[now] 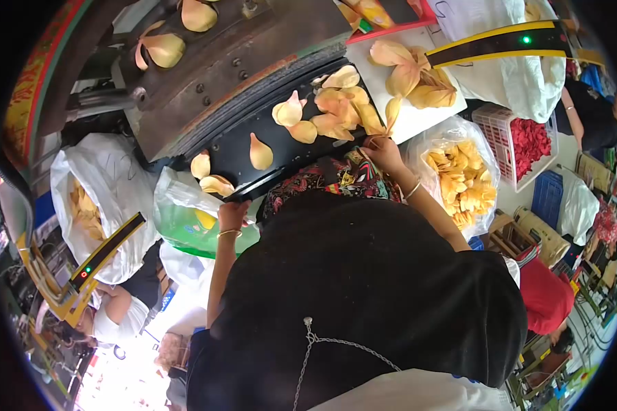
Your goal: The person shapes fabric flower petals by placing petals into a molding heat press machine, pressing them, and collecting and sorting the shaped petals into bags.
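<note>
My right hand is closed at the front right edge of a black shelf, its fingertips pinching the lower end of a narrow yellow petal. Beside it on the shelf lies a loose heap of yellow petals with pinkish tips. My left hand is closed at the shelf's front left corner; what its fingers hold, if anything, is hidden. Close to it lies a single petal, with another petal farther right on the shelf.
Behind the shelf is a heavy metal machine with petals on it. More petals lie on a white board. Bags of yellow petals stand at both sides, beside a crate of red pieces. Yellow-black sensor bars jut in. Other people sit nearby.
</note>
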`<state>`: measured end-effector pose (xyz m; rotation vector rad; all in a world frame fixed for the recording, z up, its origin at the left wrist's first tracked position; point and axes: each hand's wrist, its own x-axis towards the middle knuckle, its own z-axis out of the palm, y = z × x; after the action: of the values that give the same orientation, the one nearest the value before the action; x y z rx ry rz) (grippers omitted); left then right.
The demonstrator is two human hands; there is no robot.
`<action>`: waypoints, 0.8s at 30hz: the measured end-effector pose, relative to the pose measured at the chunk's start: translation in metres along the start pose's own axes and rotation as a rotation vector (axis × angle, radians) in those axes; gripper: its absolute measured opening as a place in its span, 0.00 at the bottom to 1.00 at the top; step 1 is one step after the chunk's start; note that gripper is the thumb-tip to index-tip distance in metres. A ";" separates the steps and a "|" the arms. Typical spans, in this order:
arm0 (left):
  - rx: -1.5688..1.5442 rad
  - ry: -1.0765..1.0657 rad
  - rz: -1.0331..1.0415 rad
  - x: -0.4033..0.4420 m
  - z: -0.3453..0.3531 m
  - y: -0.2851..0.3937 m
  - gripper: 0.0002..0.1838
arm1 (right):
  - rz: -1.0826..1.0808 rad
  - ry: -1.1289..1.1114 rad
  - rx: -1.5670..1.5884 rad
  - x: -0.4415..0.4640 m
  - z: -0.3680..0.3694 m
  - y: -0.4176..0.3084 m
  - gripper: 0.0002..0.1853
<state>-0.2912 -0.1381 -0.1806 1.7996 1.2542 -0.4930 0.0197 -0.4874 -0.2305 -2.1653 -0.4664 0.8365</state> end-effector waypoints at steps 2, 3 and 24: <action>0.038 -0.007 0.058 0.003 0.005 -0.008 0.19 | 0.043 -0.035 0.027 0.000 0.004 -0.003 0.12; 0.278 0.113 0.191 0.012 0.016 -0.024 0.19 | 0.033 0.007 -0.039 0.001 0.004 0.000 0.13; 0.454 0.316 0.388 0.015 0.029 -0.030 0.22 | 0.035 0.084 -0.047 0.006 0.005 -0.007 0.14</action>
<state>-0.3078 -0.1502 -0.2197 2.5174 1.0030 -0.2911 0.0199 -0.4774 -0.2300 -2.2476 -0.4109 0.7566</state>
